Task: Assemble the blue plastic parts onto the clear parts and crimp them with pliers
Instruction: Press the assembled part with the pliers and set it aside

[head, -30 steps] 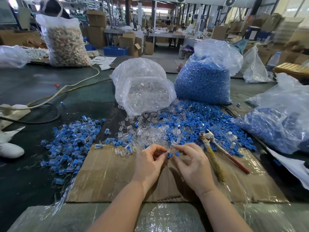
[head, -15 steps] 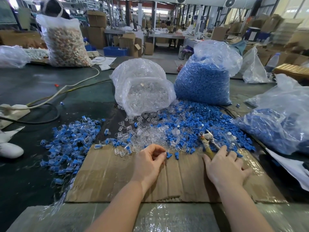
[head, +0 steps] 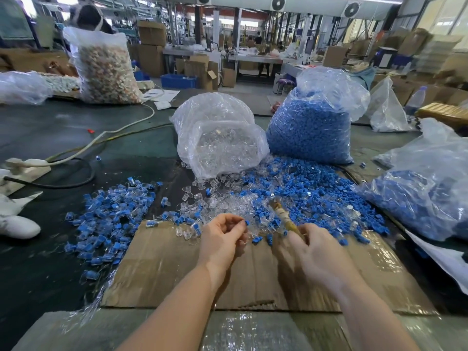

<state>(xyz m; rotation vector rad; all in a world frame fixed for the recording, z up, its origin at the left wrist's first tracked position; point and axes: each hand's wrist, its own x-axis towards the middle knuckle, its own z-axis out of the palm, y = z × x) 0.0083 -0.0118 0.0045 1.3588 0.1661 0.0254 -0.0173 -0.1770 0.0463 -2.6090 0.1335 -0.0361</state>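
Loose blue & clear parts (head: 291, 196) heaped just beyond both hands. Pliers (head: 285, 217), flat on the cardboard a sec ago, now lifted, gripped by R hand (head: 320, 252). L hand (head: 222, 236) pinches the fitted blue/clear piece (head: 245, 222) beside them, so crimp likely next.

I sit at a dark green tabletop (head: 63, 133) in a big factory hall. Far ahead, stacked cardboard boxes (head: 151, 46) stand on the left beside a blue crate (head: 178, 81), and more cartons (head: 410, 44) pile up on the far right. A long workbench (head: 253, 59) runs across the middle distance between grey pillars (head: 237, 26). Round fans (head: 278, 2) hang from the ceiling beam. Daylight comes in through tall windows (head: 440, 16) at far right.
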